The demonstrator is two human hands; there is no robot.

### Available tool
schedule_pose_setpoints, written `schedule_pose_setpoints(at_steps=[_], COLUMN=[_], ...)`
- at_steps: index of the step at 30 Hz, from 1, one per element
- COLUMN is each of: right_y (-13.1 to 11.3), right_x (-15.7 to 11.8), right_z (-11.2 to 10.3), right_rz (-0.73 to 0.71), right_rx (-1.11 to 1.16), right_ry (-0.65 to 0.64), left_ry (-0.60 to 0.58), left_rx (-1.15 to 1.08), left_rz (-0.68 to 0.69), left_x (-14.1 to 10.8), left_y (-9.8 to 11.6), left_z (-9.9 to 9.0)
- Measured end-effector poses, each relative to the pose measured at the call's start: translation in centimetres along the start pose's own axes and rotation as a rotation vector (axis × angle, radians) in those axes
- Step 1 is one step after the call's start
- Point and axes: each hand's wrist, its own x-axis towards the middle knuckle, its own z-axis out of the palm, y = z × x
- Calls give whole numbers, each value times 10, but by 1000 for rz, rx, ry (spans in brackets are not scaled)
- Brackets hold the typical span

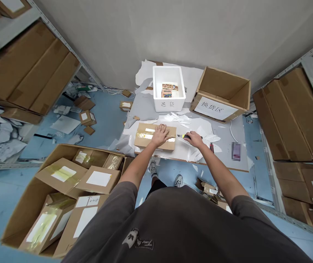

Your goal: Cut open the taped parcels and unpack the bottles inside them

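A closed brown cardboard box [144, 135] lies near the front edge of the table. My left hand [160, 135] rests flat on its top, fingers stretched out and pointing away from me. To the right of the box, my right hand [194, 139] is closed around a utility knife [184, 136] with a black and yellow handle. Its blade points left toward the box's right end, with a small gap between them. White label and tape strips show on the box top, partly covered by my left hand.
Behind the box stand a white foam bin [169, 104] with a few small packets and an open carton [217, 109] with a handwritten label. Torn paper [210, 129] litters the table [227, 128]. A large carton of parcels [26, 204] is at my left; shelves flank both sides.
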Motion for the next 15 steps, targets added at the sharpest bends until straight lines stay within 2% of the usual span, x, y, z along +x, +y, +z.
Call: schedule_pose_setpoints(at_steps=[4,6,11,13,15], right_y=[16,30,63,72,82], right_x=[2,-9,-57,-69,-72], right_z=[0,7,53,75,95], right_rz=[14,99,612,709,669], right_rx=[99,260,818,771,612], right_ry=[21,52,233,305,321], left_ry=[0,18,37,32,31], left_rx=[-18,-33,-53,-54,-52], left_rz=[-8,-13,-37,-73,-114], left_x=[-3,-5,-6,-5,-5], left_y=[-1,-2,2,5,9], left_z=[0,-1,-1,0,1])
